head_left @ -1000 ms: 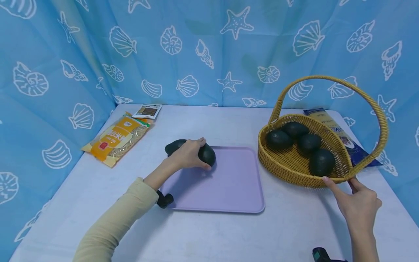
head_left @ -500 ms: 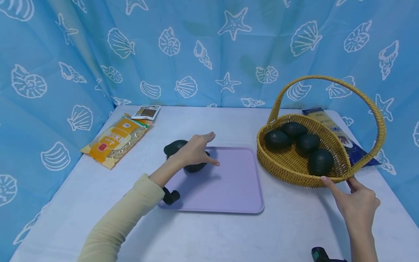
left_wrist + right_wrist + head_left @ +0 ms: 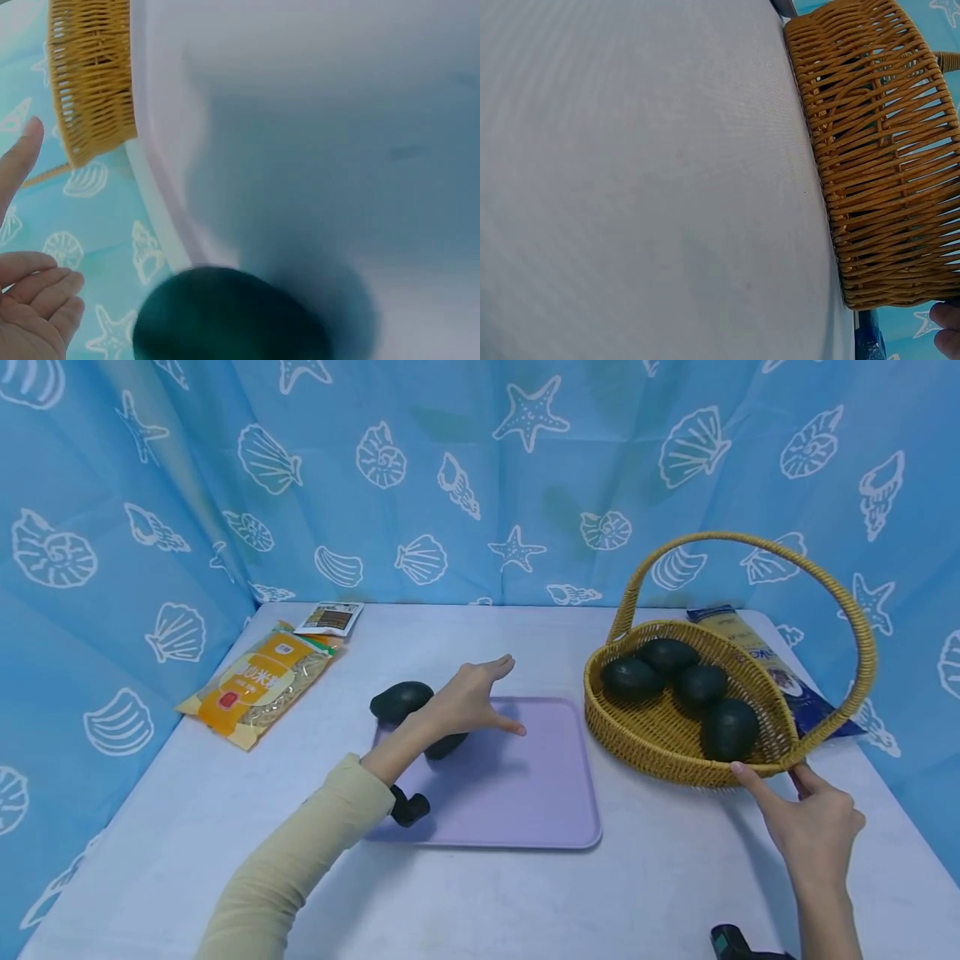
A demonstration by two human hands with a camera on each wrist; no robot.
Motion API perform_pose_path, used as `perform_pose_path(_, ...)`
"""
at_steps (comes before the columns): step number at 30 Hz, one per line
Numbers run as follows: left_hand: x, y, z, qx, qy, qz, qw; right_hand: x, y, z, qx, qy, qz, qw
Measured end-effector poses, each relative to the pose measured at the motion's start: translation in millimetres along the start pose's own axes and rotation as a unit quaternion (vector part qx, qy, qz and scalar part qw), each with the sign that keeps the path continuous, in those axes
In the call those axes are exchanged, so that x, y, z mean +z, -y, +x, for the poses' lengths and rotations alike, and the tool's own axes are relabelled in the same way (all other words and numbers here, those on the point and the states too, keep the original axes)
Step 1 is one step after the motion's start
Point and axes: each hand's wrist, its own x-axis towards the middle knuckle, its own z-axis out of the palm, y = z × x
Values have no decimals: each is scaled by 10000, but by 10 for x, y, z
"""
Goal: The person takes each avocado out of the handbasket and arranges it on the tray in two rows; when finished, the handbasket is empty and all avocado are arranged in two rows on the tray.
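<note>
My left hand (image 3: 468,697) is over the lilac tray (image 3: 525,802), thumb spread from the fingers, holding nothing. Two dark green avocados lie at the tray's back left: one (image 3: 401,702) near the corner, the other (image 3: 446,746) partly hidden under the hand. In the left wrist view, an avocado (image 3: 225,319) sits close below the fingers. On the right, my right hand (image 3: 813,818) grips the front rim of a wicker basket (image 3: 645,752), thumb on the rim, other fingers mostly hidden behind. Several avocados (image 3: 729,729) lie in the basket. Its woven side (image 3: 892,165) fills the right wrist view's right.
An orange-labelled food bag (image 3: 258,685) and a small white packet (image 3: 330,618) lie at the table's back left. Behind the basket lies a blue and tan bag (image 3: 810,702). The basket's tall handle (image 3: 855,610) arches upward. A shell-patterned blue curtain (image 3: 450,485) hangs behind.
My left hand has let go of an avocado, which now lies on the tray. The hand has opened and moved slightly right. The right hand keeps its grip on the basket.
</note>
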Motion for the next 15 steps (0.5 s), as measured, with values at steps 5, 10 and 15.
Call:
perform_pose_path(5, 16, -100, 96, 45, 25, -96, 9999, -10, 17, 1, 8, 15, -5, 10000)
perform_pose_path(10, 40, -218, 229, 213, -51, -193, 9996, -14, 19, -4, 22, 3, -9, 10000)
perform_pose_path(15, 64, -340, 358, 408, -149, -377, 9983, 5, 20, -13, 116, -50, 40, 9999)
